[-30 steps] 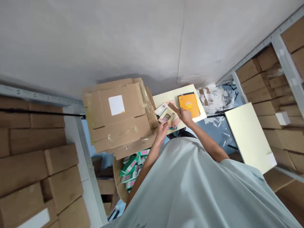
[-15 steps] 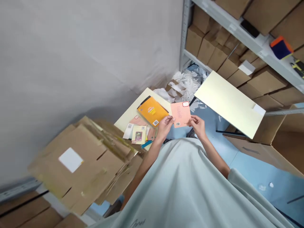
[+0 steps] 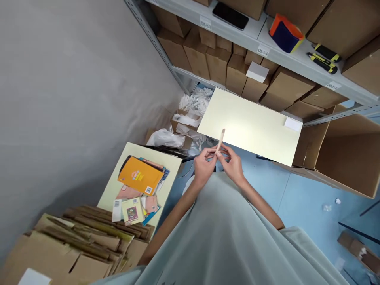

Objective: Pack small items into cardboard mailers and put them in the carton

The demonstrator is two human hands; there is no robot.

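Observation:
A thin pink booklet (image 3: 221, 141) is held up between my two hands, seen almost edge-on so its cover does not show. My left hand (image 3: 204, 164) pinches its lower left side. From the other side, my right hand (image 3: 232, 161) grips it with the thumb and fingers close to the left thumb. Behind the booklet is a pale yellow tabletop (image 3: 255, 126). Down to the left, an orange book (image 3: 141, 174) lies on top of other booklets on a second pale tabletop (image 3: 168, 180). A cream booklet with a picture (image 3: 132, 209) sits at the front of that pile.
Flattened cardboard (image 3: 59, 253) is stacked at lower left. A large open carton (image 3: 350, 158) stands at right. Boxes fill the metal shelf (image 3: 297, 59), which also bears a phone (image 3: 230, 16) and yellow-black cutters (image 3: 323, 59). Crumpled white paper (image 3: 197, 101) lies by the wall.
My view has turned to the right. The pink booklet, which faced me flat with its back cover showing, is now turned edge-on, and my hands have come close together.

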